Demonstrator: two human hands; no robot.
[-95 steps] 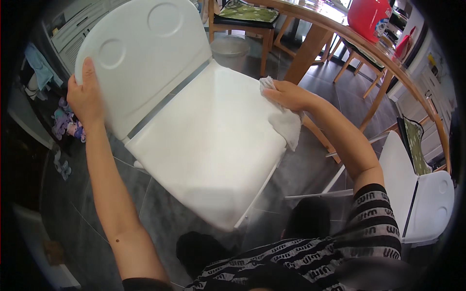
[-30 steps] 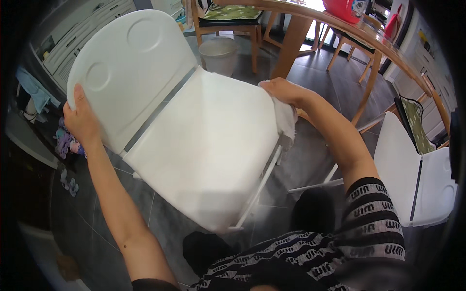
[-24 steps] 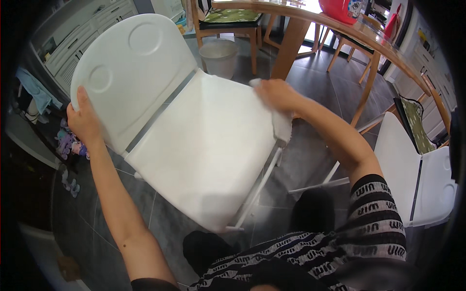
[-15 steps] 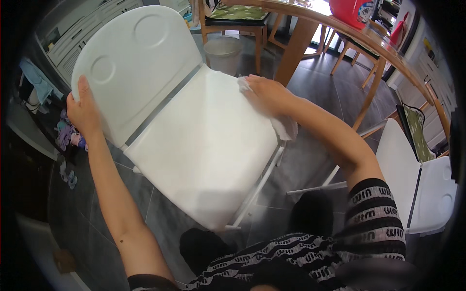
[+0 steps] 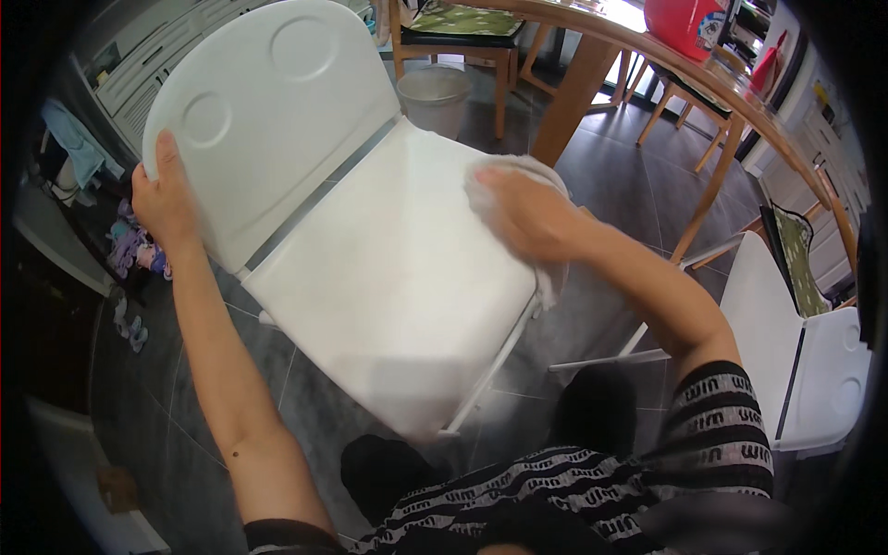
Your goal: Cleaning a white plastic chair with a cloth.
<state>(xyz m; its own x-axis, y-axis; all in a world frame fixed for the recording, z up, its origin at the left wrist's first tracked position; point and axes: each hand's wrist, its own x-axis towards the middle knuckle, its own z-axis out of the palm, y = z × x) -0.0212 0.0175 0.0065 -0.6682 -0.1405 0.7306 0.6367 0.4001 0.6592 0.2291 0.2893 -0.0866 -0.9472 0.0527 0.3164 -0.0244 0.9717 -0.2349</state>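
A white folding chair (image 5: 388, 250) stands tilted in front of me, its backrest toward the far left and its seat toward me. My left hand (image 5: 169, 205) grips the left edge of the backrest, thumb on its face and fingers wrapped behind. On the seat's right edge, my right hand (image 5: 532, 215) presses a pale cloth (image 5: 552, 176), which bunches past the fingertips and hangs over the side. That hand is smeared by motion. Below the seat's right side, a white metal leg (image 5: 490, 379) shows.
A second white folding chair (image 5: 754, 314) stands at the right. Behind are a round wooden table (image 5: 592, 23) with a red container (image 5: 680, 26), a wooden chair (image 5: 458, 42) and a waste bin (image 5: 435, 97). Shoes (image 5: 129, 324) lie on the dark tiled floor at left.
My right hand has moved slightly right and toward me along the seat edge with the cloth, which now bulges behind the hand. My left hand keeps its hold on the backrest.
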